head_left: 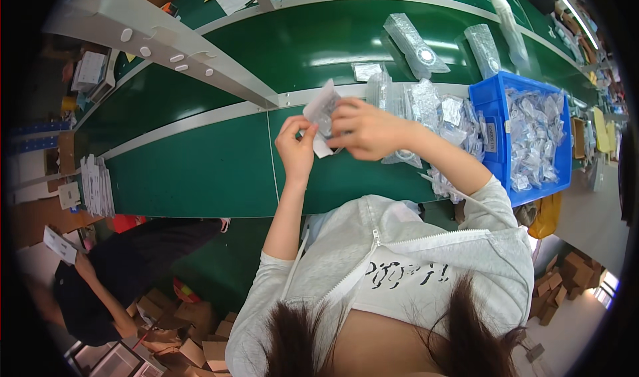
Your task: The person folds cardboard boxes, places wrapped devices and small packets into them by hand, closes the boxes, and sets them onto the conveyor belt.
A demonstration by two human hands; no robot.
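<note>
In front of me, above the green bench, a small white paper carton (322, 104) is tilted, with a flap sticking out at its lower end. My left hand (296, 145) pinches its left side between thumb and fingers. On the other side my right hand (365, 129) is closed against it, its fingers curled over the carton's right edge. A greyish, partly see-through patch shows between the hands; I cannot tell what it is. Clear bubble-wrap packages (425, 104) lie just beyond and to the right of my right hand.
A blue bin (491, 104) full of small clear bags (532, 134) stands at the right. A metal post (200, 60) rises at the left. Flattened white cartons (97, 185) stack at the bench's left end. Another person (113, 284) holds a white item at lower left.
</note>
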